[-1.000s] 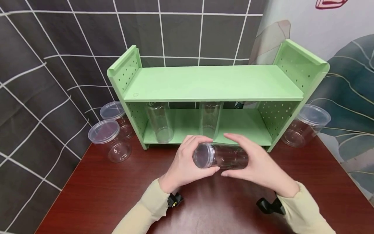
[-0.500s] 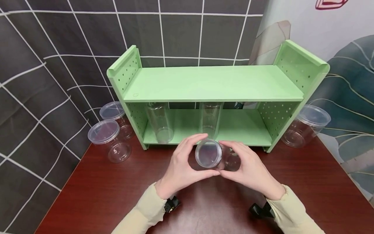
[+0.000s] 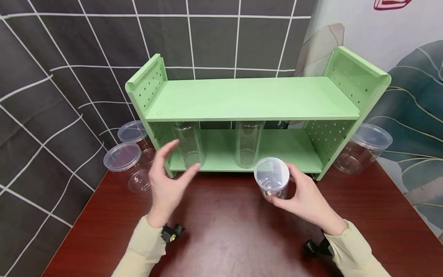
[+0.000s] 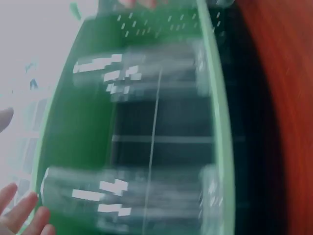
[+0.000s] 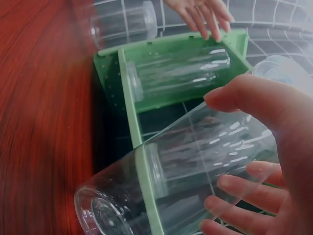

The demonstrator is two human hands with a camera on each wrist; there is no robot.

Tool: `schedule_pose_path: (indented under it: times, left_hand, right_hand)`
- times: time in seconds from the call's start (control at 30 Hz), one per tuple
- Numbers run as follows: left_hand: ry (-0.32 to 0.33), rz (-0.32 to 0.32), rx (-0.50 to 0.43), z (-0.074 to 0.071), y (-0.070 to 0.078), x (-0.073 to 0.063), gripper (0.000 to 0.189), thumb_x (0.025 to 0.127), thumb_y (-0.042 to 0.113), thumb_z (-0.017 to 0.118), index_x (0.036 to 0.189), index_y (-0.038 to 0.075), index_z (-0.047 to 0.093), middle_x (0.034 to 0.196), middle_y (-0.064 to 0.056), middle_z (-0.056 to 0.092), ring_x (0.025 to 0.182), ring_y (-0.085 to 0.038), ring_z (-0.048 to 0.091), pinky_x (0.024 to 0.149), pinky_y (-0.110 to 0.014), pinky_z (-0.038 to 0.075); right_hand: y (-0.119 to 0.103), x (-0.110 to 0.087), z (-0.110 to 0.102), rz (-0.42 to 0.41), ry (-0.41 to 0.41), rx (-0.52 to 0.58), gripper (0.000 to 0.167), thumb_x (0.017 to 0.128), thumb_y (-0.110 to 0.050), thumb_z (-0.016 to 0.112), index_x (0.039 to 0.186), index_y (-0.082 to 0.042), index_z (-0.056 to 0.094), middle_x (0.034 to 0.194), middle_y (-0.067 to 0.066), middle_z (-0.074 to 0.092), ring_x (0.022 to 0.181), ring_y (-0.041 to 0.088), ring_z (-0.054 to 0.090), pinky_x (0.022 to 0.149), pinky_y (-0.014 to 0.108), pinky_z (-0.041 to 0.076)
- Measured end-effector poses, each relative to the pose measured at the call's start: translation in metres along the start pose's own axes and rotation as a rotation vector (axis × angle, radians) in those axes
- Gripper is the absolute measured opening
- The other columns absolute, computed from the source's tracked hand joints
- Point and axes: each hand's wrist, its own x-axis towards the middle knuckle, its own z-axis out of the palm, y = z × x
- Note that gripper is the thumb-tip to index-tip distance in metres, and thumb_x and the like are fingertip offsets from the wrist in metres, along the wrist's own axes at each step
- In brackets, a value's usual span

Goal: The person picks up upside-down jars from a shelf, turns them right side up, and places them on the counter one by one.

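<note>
My right hand (image 3: 308, 198) grips a clear, tall plastic jar (image 3: 275, 192) by its side, in front of the lower shelf. The jar stands roughly upright, its pale round lid (image 3: 271, 174) facing up. In the right wrist view, thumb and fingers lie on opposite sides of the jar (image 5: 190, 147) near its lidded end. My left hand (image 3: 167, 188) is empty, thumb and fingers spread, before the lower left corner of the green shelf unit (image 3: 252, 98). Behind its fingers, a clear jar (image 3: 192, 148) stands on the lower shelf. Another similar jar (image 3: 247, 150) stands at that shelf's middle.
Two wide lidded jars, one nearer (image 3: 126, 161) and one farther (image 3: 133, 132), stand left of the unit. A third wide jar (image 3: 361, 148) is at its right. Everything rests on a red-brown table (image 3: 228, 238); a grid-patterned cloth (image 3: 214, 42) hangs behind.
The jar has turned from lying sideways between both hands to standing upright in the right hand. My left hand has let go of it and moved left.
</note>
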Motion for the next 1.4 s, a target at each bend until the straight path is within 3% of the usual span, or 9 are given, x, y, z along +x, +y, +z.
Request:
schedule_pose_path:
  times: [0.07,0.2,0.4,0.6,0.73,0.9,1.03,1.2,1.4]
  left_hand:
    - [0.07,-0.028,0.013,-0.007,0.007,0.01,0.066,0.072,-0.005,0.087,0.13,-0.013,0.056,0.131,-0.02,0.062,0.124,-0.032,0.056,0.11,-0.046,0.041]
    - [0.177,-0.099,0.061,-0.019,0.0,0.026,0.064,0.078,-0.003,0.085,0.133,-0.012,0.054,0.134,-0.02,0.059,0.125,-0.031,0.054,0.11,-0.045,0.041]
    - [0.225,-0.194,0.085,-0.028,-0.013,0.046,0.064,0.083,0.001,0.082,0.138,-0.009,0.051,0.14,-0.019,0.055,0.127,-0.028,0.053,0.11,-0.037,0.041]
    - [0.222,-0.198,-0.045,-0.029,-0.026,0.064,0.059,0.088,0.004,0.078,0.142,-0.004,0.053,0.137,-0.015,0.059,0.124,-0.025,0.056,0.109,-0.037,0.044]
    - [0.262,-0.204,-0.102,-0.028,-0.044,0.078,0.053,0.09,0.009,0.078,0.139,0.002,0.059,0.128,-0.014,0.064,0.115,-0.022,0.062,0.1,-0.032,0.05]
    - [0.359,-0.236,-0.077,-0.024,-0.057,0.091,0.04,0.089,0.015,0.081,0.126,0.005,0.07,0.116,-0.012,0.071,0.1,-0.019,0.067,0.086,-0.027,0.055]
    - [0.415,-0.264,0.001,-0.021,-0.049,0.101,0.029,0.088,0.019,0.082,0.114,0.006,0.076,0.107,-0.008,0.074,0.087,-0.015,0.069,0.08,-0.024,0.056]
    - [0.439,-0.246,0.068,-0.02,-0.034,0.107,0.021,0.087,0.012,0.081,0.104,0.0,0.076,0.097,-0.009,0.074,0.074,-0.009,0.067,0.074,-0.02,0.055]
    - [0.43,-0.224,0.07,-0.024,-0.05,0.108,0.021,0.084,0.015,0.084,0.1,0.004,0.077,0.095,-0.007,0.074,0.072,-0.009,0.067,0.073,-0.02,0.056]
  right_hand:
    - [0.002,-0.001,-0.001,0.009,0.004,-0.005,0.088,0.062,-0.017,0.097,0.139,-0.017,0.053,0.12,-0.008,0.065,0.107,0.01,0.062,0.089,0.027,0.052]
    - [0.005,-0.003,-0.004,0.003,0.023,-0.017,0.087,0.063,-0.013,0.095,0.138,-0.014,0.053,0.118,-0.005,0.066,0.104,0.013,0.062,0.088,0.021,0.049]
    - [0.006,-0.005,-0.011,0.003,0.051,-0.02,0.087,0.062,-0.009,0.094,0.139,-0.012,0.053,0.112,-0.004,0.067,0.097,0.013,0.062,0.083,0.017,0.046]
    - [0.01,-0.007,-0.019,0.011,0.077,-0.039,0.089,0.061,-0.007,0.094,0.139,-0.01,0.052,0.111,0.0,0.068,0.099,0.016,0.061,0.086,0.016,0.042]
    - [0.013,-0.008,-0.025,0.013,0.089,-0.033,0.091,0.06,-0.005,0.095,0.14,-0.009,0.051,0.113,0.002,0.068,0.1,0.017,0.06,0.087,0.014,0.04]
    - [0.015,-0.012,-0.033,0.042,0.093,-0.043,0.091,0.061,-0.006,0.095,0.14,-0.009,0.051,0.111,0.004,0.068,0.099,0.016,0.06,0.086,0.013,0.039]
    - [0.018,-0.014,-0.038,0.084,0.091,-0.039,0.092,0.063,-0.009,0.096,0.142,-0.012,0.05,0.111,0.006,0.069,0.099,0.016,0.06,0.084,0.013,0.039]
    - [0.023,-0.015,-0.042,0.151,0.07,0.017,0.093,0.067,-0.01,0.096,0.145,-0.019,0.049,0.114,0.005,0.068,0.102,0.014,0.059,0.086,0.011,0.039]
    - [0.032,-0.02,-0.045,0.199,0.059,0.021,0.091,0.071,-0.01,0.094,0.148,-0.019,0.047,0.118,0.009,0.067,0.107,0.009,0.057,0.09,0.011,0.035]
